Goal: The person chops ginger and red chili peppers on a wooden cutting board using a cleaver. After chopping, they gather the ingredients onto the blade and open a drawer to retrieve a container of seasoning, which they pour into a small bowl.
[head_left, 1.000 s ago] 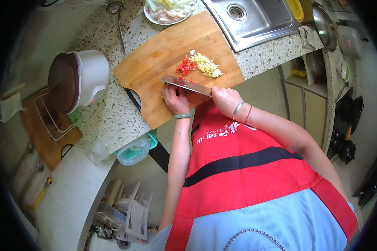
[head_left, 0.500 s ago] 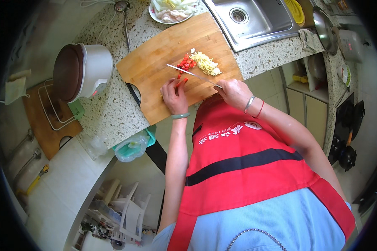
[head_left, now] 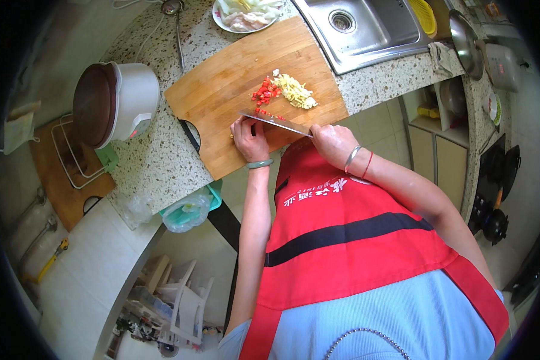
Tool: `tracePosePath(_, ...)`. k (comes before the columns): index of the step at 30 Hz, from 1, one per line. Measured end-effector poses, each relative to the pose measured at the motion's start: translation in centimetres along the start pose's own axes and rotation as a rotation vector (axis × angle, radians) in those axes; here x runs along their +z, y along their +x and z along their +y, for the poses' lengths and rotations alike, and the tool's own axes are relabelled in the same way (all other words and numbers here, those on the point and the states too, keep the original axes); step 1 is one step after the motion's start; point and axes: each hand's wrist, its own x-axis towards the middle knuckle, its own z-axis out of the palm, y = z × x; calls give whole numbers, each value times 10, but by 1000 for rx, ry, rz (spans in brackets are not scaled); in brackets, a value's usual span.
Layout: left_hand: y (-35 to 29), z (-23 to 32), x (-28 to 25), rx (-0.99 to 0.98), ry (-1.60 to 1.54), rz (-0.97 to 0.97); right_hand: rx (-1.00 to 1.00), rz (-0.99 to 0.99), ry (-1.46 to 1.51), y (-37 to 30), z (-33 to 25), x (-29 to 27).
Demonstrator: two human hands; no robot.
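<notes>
My right hand grips the handle of a kitchen knife, its blade slanting left across the cutting board. The blade's end lies right by the fingers of my left hand. Those fingers are curled in on the board's near part, closed on red pepper that the blade and fingers mostly hide. Freshly cut red bits show along the blade's far side. Farther up sits a small heap of chopped red pepper. Beside it is a pile of pale yellow chopped pieces, probably ginger or garlic.
A plate of pale sliced food stands behind the board, with a ladle to its left. The steel sink is at the back right. A white rice cooker stands left; a bagged green bin hangs at the counter edge.
The knife has moved nearer to me and left, its blade now against my left fingertips and covering the red pieces seen there before. My left hand has hardly shifted.
</notes>
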Motion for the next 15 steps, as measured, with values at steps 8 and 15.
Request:
tracePosePath(8,3,2,2,9,18,7,25,0,-82,-2,-17,-7)
tracePosePath(15,5,4,2,-17,-10,-4,43,-48,-37,1,-18,-4)
